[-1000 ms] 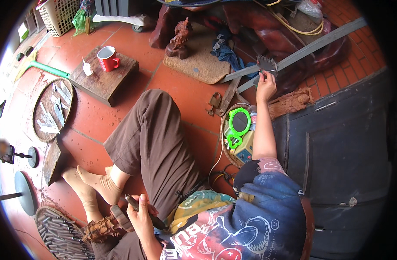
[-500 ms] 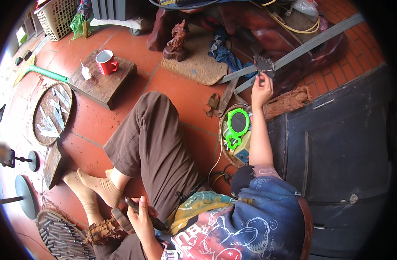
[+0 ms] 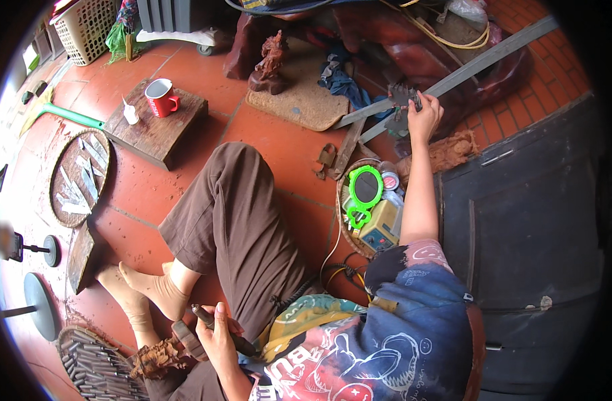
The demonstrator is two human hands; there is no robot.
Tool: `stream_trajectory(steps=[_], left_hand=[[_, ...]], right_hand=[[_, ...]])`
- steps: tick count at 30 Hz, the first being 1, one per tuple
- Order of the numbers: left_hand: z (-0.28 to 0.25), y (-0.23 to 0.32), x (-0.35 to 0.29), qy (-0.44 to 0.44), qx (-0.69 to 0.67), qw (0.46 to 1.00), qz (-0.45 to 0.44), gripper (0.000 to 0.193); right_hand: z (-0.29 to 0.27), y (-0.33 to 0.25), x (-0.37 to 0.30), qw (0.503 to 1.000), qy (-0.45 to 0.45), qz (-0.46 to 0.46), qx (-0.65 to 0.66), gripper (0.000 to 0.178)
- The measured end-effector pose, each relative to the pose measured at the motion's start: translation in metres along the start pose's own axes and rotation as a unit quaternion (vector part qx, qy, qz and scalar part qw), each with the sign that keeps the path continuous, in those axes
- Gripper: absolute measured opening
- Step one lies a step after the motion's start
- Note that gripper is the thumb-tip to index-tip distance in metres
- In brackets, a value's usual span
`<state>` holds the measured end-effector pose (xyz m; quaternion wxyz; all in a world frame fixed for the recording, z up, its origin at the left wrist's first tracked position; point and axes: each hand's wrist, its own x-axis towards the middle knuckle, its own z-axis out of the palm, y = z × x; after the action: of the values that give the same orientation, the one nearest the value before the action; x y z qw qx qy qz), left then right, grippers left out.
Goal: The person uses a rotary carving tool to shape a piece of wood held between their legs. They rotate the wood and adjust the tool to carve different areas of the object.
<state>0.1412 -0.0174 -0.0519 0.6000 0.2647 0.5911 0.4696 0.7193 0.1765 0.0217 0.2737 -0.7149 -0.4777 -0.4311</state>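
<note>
Handheld tool (image 3: 200, 311) sits in the left hand (image 3: 218, 334), low in view over the lap, front end pointing up and to the left; fingers wrap its dark body, thumb along the top, grip narrow and firm-looking. No clear change there against the earlier frames. The change is at the right hand (image 3: 426, 119): before, it is below the dark bristly cluster (image 3: 401, 95), fingertips pinched at its lower edge; now it is on the cluster's right side, fingers bent in toward it. Right grip looks narrow, but whether a small piece is pinched between the fingertips, cannot tell: too small and dark. The cluster shows beside the grey metal bars (image 3: 493, 57), arm stretched well away from the tool. Judgement: attention seems to be on the cluster, with the tool just held ready; the two are well apart, so nothing from the cluster is at the tool yet. Carved wood piece (image 3: 157, 359) lies on its side by the lower legs, near the left hand; contact with that hand, cannot tell. Right forearm passes just beside a round basket (image 3: 340, 207) with a green-framed mirror (image 3: 365, 188) and a beige box (image 3: 381, 222) inside.
</note>
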Motion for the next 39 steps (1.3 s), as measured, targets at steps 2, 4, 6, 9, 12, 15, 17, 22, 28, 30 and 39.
stream_trajectory(steps=[2, 4, 6, 9, 12, 15, 17, 22, 28, 30, 39], left_hand=[[0.002, 0.0, -0.001, -0.006, -0.002, 1.0, 0.002, 0.027], [0.004, -0.001, -0.001, -0.006, -0.002, 1.0, 0.001, 0.027], [0.004, -0.002, -0.001, -0.001, -0.007, 1.0, -0.002, 0.027], [0.002, -0.004, 0.001, 0.007, -0.013, 1.0, -0.006, 0.025], [-0.006, 0.004, -0.001, 0.029, 0.021, 0.999, -0.027, 0.022], [-0.004, 0.007, 0.003, 0.002, 0.048, 0.997, -0.055, 0.023], [-0.004, 0.005, 0.002, -0.024, 0.017, 0.998, -0.049, 0.024], [-0.013, 0.002, -0.006, -0.047, 0.046, 0.998, 0.003, 0.024], [-0.014, 0.007, -0.009, -0.047, 0.063, 0.997, 0.025, 0.029], [-0.017, 0.007, -0.01, -0.049, 0.066, 0.996, 0.016, 0.03], [-0.018, 0.009, -0.01, -0.061, 0.054, 0.997, 0.017, 0.03]], right_hand=[[0.003, 0.006, 0.006, 0.999, -0.016, -0.027, -0.014, 0.025], [0.003, 0.014, 0.014, 0.999, -0.026, -0.029, -0.016, 0.021], [0.001, 0.013, 0.018, 0.998, -0.026, -0.05, -0.009, 0.016], [-0.008, -0.018, 0.027, 0.987, 0.096, -0.12, 0.048, 0.011], [-0.063, -0.129, 0.014, 0.916, 0.067, 0.091, 0.385, 0.016], [-0.113, -0.207, -0.019, 0.69, -0.207, 0.176, 0.671, 0.017], [-0.14, -0.268, -0.06, 0.53, -0.386, 0.197, 0.729, 0.016], [-0.199, -0.379, -0.134, 0.208, -0.657, 0.217, 0.692, 0.017], [-0.209, -0.405, -0.159, 0.166, -0.716, 0.184, 0.653, 0.015], [-0.21, -0.406, -0.161, 0.164, -0.724, 0.185, 0.644, 0.016], [-0.208, -0.408, -0.154, 0.169, -0.721, 0.124, 0.66, 0.014]])
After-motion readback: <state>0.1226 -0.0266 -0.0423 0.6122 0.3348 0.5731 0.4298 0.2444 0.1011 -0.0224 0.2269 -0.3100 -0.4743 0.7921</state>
